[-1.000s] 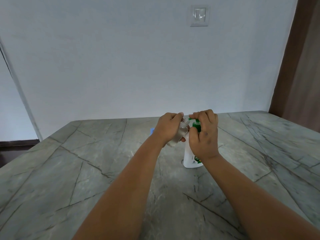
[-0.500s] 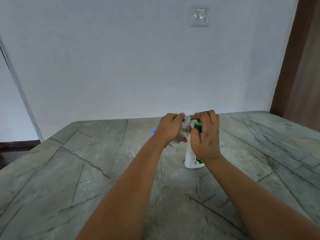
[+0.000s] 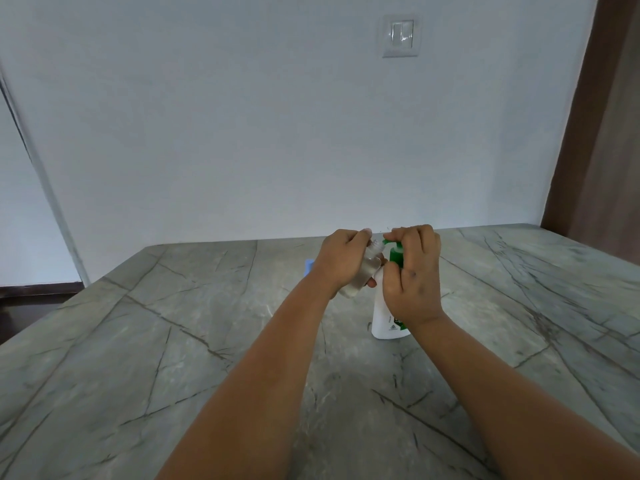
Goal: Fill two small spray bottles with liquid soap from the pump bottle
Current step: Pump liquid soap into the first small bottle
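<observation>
Left hand [image 3: 341,263] curled round a small clear spray bottle [image 3: 363,271], cap off, tilted with its open neck up and to the right, just beside the green pump spout. Some clear liquid visible in its lower part. Right hand [image 3: 412,271] wrapped over the green pump head of the white pump bottle [image 3: 384,317], fingers bent on top, thumb down the near side. Pump bottle upright on the grey veined surface [image 3: 173,358], right of centre, toward the far edge. Small blue object [image 3: 309,265] on the surface behind the left wrist, mostly hidden; cannot tell what. Pale wall beyond, with a white switch plate [image 3: 400,35] high up. Brown wooden panel [image 3: 609,133] at far right.
</observation>
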### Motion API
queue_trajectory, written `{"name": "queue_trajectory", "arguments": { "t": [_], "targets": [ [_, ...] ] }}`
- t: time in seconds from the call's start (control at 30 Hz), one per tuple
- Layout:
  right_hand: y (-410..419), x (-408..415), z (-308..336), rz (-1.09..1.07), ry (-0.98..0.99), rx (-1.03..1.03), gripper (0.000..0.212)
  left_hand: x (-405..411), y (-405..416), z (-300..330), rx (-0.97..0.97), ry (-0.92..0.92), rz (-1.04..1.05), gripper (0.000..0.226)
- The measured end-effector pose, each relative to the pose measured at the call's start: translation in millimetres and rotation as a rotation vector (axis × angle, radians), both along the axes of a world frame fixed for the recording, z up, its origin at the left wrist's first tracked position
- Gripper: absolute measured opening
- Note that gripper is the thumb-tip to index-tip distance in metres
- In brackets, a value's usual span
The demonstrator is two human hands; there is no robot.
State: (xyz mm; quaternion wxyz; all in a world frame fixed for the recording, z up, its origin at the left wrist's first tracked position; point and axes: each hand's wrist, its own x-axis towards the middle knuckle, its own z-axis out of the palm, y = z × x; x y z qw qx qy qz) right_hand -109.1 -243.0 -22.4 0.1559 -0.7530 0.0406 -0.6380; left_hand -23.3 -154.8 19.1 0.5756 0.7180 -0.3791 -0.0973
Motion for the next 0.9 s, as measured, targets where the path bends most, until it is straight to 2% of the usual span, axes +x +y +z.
{"name": "queue_trajectory", "arguments": {
  "t": [0.27,0.53,0.67,0.9],
  "targets": [
    [0.8,0.1,1.1,0.040,-0.010,0.030,0.040,1.4,-1.4,1.2,0.004,-0.004,-0.001,0.045],
    [-0.1,0.4,1.9,0.072,-0.057,0.017,0.037,-4.7,-1.0,3.2,0.005,-0.148,0.048,0.052],
    [-0.6,0.5,1.8,0.070,-0.048,0.013,0.037,-3.8,-0.3,2.3,-0.007,-0.098,0.029,0.056],
    [1.0,0.7,2.5,0.051,-0.042,0.032,0.035,-1.9,-0.9,1.5,0.009,-0.106,0.039,0.049]
  ]
}}
